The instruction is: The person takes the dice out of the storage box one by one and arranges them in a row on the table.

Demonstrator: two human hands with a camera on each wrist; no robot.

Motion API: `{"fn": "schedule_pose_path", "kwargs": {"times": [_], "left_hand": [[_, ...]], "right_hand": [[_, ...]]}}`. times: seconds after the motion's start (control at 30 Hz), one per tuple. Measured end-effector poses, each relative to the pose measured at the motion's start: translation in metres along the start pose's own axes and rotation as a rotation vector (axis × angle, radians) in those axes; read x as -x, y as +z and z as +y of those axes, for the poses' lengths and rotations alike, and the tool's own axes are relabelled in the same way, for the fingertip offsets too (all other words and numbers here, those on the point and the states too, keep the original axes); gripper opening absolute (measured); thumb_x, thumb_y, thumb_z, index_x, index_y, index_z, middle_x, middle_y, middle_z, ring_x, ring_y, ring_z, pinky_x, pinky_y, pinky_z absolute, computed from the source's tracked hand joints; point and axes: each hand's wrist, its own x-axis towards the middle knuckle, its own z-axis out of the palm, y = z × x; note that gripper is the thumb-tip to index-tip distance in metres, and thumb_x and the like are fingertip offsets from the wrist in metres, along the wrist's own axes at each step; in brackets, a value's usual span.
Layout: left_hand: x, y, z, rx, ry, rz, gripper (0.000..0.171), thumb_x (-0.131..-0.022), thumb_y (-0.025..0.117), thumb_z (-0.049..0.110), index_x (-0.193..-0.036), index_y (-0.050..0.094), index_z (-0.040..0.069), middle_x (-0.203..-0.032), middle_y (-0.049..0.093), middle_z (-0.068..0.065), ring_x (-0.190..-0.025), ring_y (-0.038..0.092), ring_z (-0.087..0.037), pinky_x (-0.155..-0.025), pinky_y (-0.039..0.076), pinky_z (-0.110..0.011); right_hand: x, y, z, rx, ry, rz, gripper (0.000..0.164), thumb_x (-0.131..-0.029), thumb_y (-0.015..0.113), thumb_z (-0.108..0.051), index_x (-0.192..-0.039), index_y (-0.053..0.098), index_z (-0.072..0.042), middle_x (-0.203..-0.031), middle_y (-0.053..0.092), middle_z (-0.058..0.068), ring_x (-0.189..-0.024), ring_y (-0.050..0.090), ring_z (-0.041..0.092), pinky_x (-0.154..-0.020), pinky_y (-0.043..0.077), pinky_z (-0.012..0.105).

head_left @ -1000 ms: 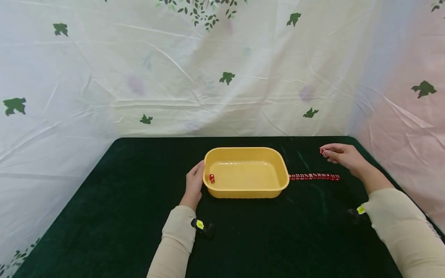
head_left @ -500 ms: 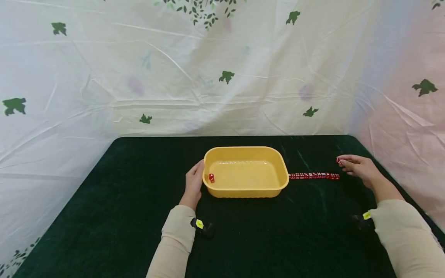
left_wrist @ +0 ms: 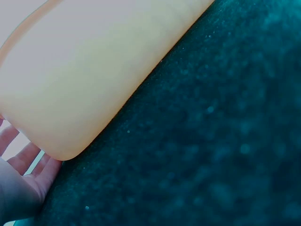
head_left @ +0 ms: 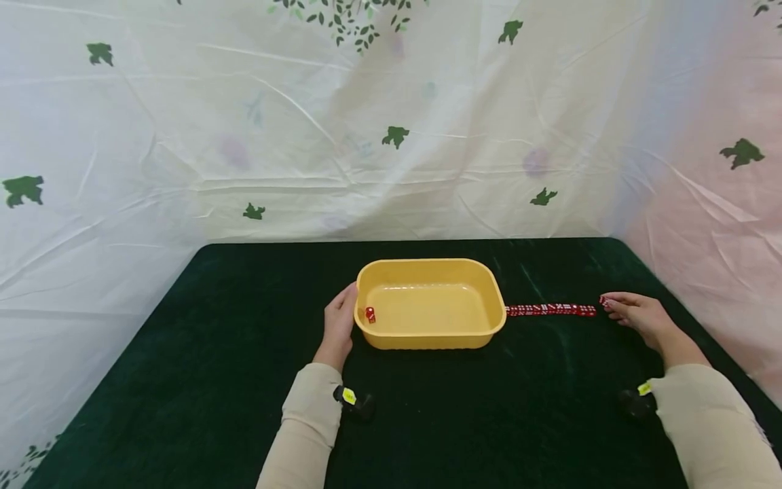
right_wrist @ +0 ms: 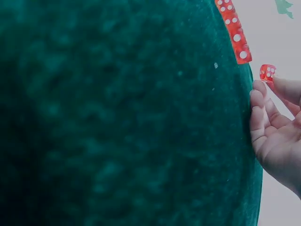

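In the head view, my left hand (head_left: 338, 324) rests against the left end of a yellow plastic tub (head_left: 430, 342). The left wrist view shows its fingers (left_wrist: 47, 170) fairly straight along the outside of the tub (left_wrist: 94, 89). My right hand (head_left: 644, 318) pinches a red die (right_wrist: 267, 72) with white pips between thumb and fingers. It is just off the right end of a straight row of red dice (head_left: 552, 310), apart from it. That row runs rightward from the tub's right side. A couple of red dice (head_left: 370, 314) lie inside the tub at the left.
Dark green cloth covers the table (head_left: 214, 367). A pale curtain (head_left: 305, 156) with green leaf and bird prints hangs behind and at both sides. A black wrist camera (head_left: 360, 405) sits at each sleeve.
My right hand, with the die, has moved right and then down toward the near side, to the row's right end. The left hand and the tub have stayed in place.
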Motion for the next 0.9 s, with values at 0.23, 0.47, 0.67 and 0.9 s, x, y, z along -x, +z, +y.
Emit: {"fn": "schedule_pose_path", "kwargs": {"times": [0.23,0.47,0.67,0.9], "left_hand": [[-0.0009,-0.0001,-0.0008,-0.002,0.016,-0.007,0.053,-0.080,0.047,0.054,-0.121,0.050,0.021,-0.123,0.045,0.004,-0.113,0.038,-0.013,-0.094,0.031,-0.034],[-0.0012,0.0008,-0.0027,-0.009,0.015,-0.002,0.050,-0.081,0.046,0.053,-0.120,0.051,0.022,-0.122,0.045,0.005,-0.113,0.038,-0.012,-0.094,0.031,-0.033],[-0.0015,0.0008,-0.0033,-0.009,0.018,-0.003,0.051,-0.080,0.046,0.054,-0.120,0.051,0.022,-0.123,0.045,0.005,-0.113,0.038,-0.012,-0.094,0.031,-0.033],[-0.0022,0.0003,-0.0041,-0.006,0.026,-0.002,0.048,-0.083,0.045,0.050,-0.120,0.050,0.021,-0.123,0.045,0.004,-0.114,0.037,-0.013,-0.094,0.031,-0.033]], "right_hand": [[-0.0005,0.0010,0.0015,0.123,0.003,-0.005,0.046,-0.089,0.044,-0.033,-0.114,0.047,0.006,-0.091,0.050,-0.009,-0.077,0.048,0.003,-0.066,0.042,0.025],[-0.0005,0.0035,0.0014,0.160,0.058,-0.027,0.051,-0.088,0.044,-0.037,-0.117,0.045,0.005,-0.105,0.045,0.011,-0.086,0.044,0.017,-0.069,0.039,0.028],[0.0003,0.0058,0.0001,0.162,0.058,-0.046,0.055,-0.088,0.044,-0.037,-0.120,0.041,0.008,-0.113,0.039,0.022,-0.095,0.039,0.030,-0.071,0.037,0.033],[-0.0005,0.0056,0.0008,0.161,0.038,-0.061,0.052,-0.089,0.045,-0.034,-0.119,0.040,0.009,-0.116,0.036,0.025,-0.099,0.035,0.033,-0.078,0.035,0.045]]}}
